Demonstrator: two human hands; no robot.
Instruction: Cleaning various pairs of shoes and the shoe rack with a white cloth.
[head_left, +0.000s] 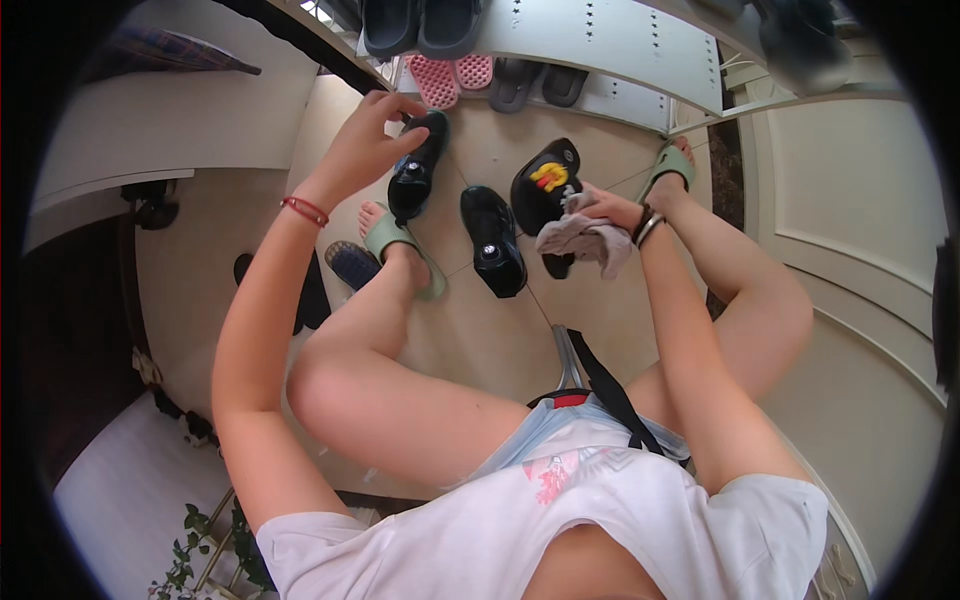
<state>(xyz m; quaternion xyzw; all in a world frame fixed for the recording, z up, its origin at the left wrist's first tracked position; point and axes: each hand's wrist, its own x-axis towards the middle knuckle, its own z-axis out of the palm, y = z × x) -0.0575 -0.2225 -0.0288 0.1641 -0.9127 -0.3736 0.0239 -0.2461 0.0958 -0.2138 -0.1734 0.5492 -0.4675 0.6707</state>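
My left hand (375, 142) is raised over a black shoe (412, 184) with a shiny round ornament, its thumb and fingers apart and nothing plainly between them. Whether the fingertips touch the shoe's toe I cannot tell. A matching black shoe (491, 240) stands on the floor between my feet. My right hand (609, 208) grips a crumpled greyish-pink cloth (589, 238). Right beside that hand is a black slipper (534, 196) with a yellow cartoon ornament; contact between them is unclear. Part of another dark piece of footwear (558, 266) shows under the cloth.
A white metal shoe rack (600, 37) stands ahead, holding grey slippers (450, 26) and pink slippers (435, 81). My feet wear green slippers (390, 232). A dark blue slipper (351, 264) lies by my left foot. A white panelled door (847, 172) is on the right.
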